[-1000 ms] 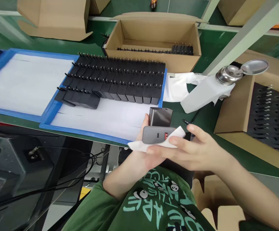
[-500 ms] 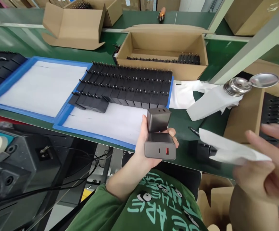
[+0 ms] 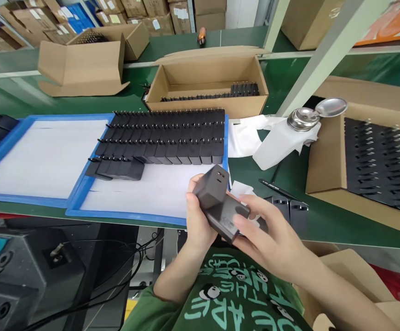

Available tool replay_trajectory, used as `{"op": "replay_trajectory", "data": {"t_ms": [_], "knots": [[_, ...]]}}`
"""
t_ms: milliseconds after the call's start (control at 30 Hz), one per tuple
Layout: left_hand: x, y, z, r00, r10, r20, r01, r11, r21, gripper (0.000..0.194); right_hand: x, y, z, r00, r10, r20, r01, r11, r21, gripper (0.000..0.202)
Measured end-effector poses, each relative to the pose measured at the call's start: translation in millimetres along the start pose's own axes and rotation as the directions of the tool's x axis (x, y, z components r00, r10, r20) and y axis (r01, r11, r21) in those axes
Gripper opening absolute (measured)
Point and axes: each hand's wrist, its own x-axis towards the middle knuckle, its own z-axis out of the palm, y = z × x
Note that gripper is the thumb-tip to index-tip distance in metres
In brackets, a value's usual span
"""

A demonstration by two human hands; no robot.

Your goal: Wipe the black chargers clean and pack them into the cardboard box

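Observation:
My left hand (image 3: pixel 200 227) is closed around two dark grey plug chargers in front of my shirt. The upper charger (image 3: pixel 213 186) is tilted, with its port end facing up and right. Below it, the lower charger (image 3: pixel 225 216) lies slanted with a broad side up, showing faint print. My right hand (image 3: pixel 272 230) grips this lower charger from the right, fingers and thumb on its end and face. A white wipe (image 3: pixel 243 188) shows behind the right fingers, partly hidden by them and the charger.
Rows of black chargers (image 3: pixel 165 138) stand pins up in a blue-rimmed tray (image 3: pixel 127 214). Beyond is a carton (image 3: pixel 214 105) of chargers; another carton (image 3: pixel 324 181) is at right. A white pump bottle (image 3: pixel 276 142), tweezers (image 3: pixel 277 187) and more chargers (image 3: pixel 286 209) lie on the bench.
My right hand has come in from the right with the white wipe and now grips the lower charger. Both chargers have been turned in my left hand. The view has shifted.

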Motion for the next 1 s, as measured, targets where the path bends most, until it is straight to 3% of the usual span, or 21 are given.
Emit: {"op": "replay_trajectory", "data": {"t_ms": [133,267,367,467,533,633,733,900,1000], "knots": [[-2,5,-6.8,0.973,0.115,0.198,-0.163,0.956,0.245,0.052,-9,5,14,0.972,0.024,-0.233,-0.026,1.0,-0.008,0.106],[-4,12,-8.2,0.937,0.177,0.301,-0.285,0.885,0.367,0.049,-13,9,12,0.985,-0.049,-0.167,0.041,0.998,-0.053,0.077],[-8,10,-8.7,0.916,0.18,0.359,-0.32,0.866,0.383,0.069,-16,7,14,0.972,-0.019,-0.234,0.033,0.998,0.058,0.067],[-14,4,-7.0,0.905,0.173,0.389,-0.319,0.881,0.35,0.103,-17,4,23,0.892,0.181,-0.415,-0.073,0.962,0.262,0.071],[-18,-1,-2.4,0.91,0.153,0.384,-0.312,0.864,0.396,0.105,-17,0,30,0.831,0.282,-0.48,-0.117,0.932,0.344,0.063],[-24,-7,7.9,0.918,0.189,0.347,-0.353,0.789,0.504,0.091,-17,-6,36,0.814,0.352,-0.463,-0.175,0.907,0.383,0.051],[-26,-11,15.0,0.902,0.272,0.336,-0.422,0.722,0.548,0.085,-21,-10,32,0.826,0.393,-0.405,-0.239,0.893,0.38,0.058],[-25,-14,13.5,0.882,0.299,0.364,-0.467,0.659,0.589,0.09,-40,-8,2,0.894,0.439,-0.092,-0.387,0.859,0.334,0.061],[-23,-14,11.6,0.854,0.31,0.418,-0.516,0.606,0.605,0.089,-44,-9,-13,0.891,0.448,-0.08,-0.409,0.866,0.287,0.058]]}}
